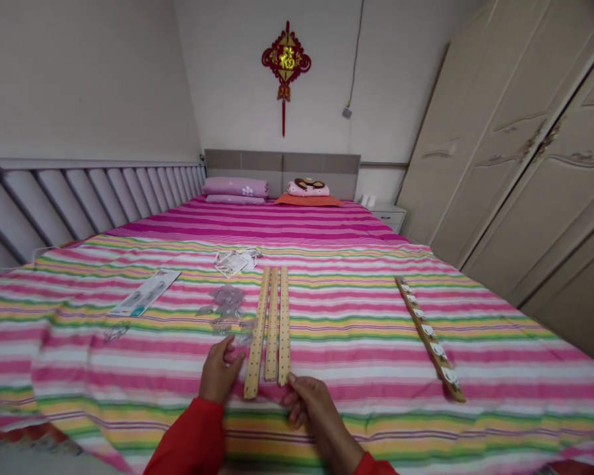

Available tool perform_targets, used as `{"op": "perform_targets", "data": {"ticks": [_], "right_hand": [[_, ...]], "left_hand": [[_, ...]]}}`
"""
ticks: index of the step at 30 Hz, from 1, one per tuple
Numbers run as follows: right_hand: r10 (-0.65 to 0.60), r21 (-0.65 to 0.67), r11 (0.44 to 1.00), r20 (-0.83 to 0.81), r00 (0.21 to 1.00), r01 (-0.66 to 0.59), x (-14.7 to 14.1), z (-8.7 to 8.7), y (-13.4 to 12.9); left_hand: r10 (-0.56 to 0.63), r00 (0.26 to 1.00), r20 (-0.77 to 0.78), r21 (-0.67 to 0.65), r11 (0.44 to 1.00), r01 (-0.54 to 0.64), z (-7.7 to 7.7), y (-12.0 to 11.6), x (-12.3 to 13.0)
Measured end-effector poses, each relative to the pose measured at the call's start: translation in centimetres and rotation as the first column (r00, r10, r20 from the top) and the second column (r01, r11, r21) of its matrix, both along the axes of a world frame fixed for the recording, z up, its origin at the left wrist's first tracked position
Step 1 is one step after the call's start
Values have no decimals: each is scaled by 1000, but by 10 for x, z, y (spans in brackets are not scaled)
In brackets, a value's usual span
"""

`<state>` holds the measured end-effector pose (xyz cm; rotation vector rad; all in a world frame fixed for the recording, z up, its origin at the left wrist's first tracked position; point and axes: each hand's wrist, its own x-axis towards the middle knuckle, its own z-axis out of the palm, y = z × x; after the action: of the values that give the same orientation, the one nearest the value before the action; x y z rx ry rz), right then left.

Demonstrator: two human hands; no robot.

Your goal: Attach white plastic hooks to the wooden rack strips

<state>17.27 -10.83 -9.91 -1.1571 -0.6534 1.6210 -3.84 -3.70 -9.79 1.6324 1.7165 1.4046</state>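
Three long, narrow tan strips dotted with small holes lie side by side on the striped cloth: a left strip, a middle strip and a right strip. My right hand has its thumb and forefinger at the near end of the right strip, the other fingers curled. Just left of the strips, my left hand is open, its thumb and fingers apart. Beyond it lie small clear plastic packets, their contents too blurred to name. Off to the right rests another strip carrying several white pieces.
A flat white package lies at left, with a small wiry bundle nearer me. White tags or cards are beyond the packets. The bed has a slatted rail on the left; wardrobe doors stand at right.
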Motion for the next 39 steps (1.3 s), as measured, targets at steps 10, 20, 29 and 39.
{"op": "perform_targets", "data": {"ticks": [10, 20, 29, 39], "right_hand": [[-73, 131, 988, -99, 992, 86, 2, -13, 5], [-129, 94, 987, -34, 991, 132, 22, -32, -44], [-173, 122, 978, 16, 985, 170, 39, -30, -56], [-212, 239, 955, 146, 966, 173, 47, 19, -50]], "left_hand": [[-32, 999, -4, -247, 969, 30, -9, 13, 3], [43, 999, 4, -277, 960, -40, 6, 7, 9], [111, 994, -22, -168, 979, -113, 13, -2, 6], [26, 179, 983, -127, 804, 580, 69, -45, 34]]}}
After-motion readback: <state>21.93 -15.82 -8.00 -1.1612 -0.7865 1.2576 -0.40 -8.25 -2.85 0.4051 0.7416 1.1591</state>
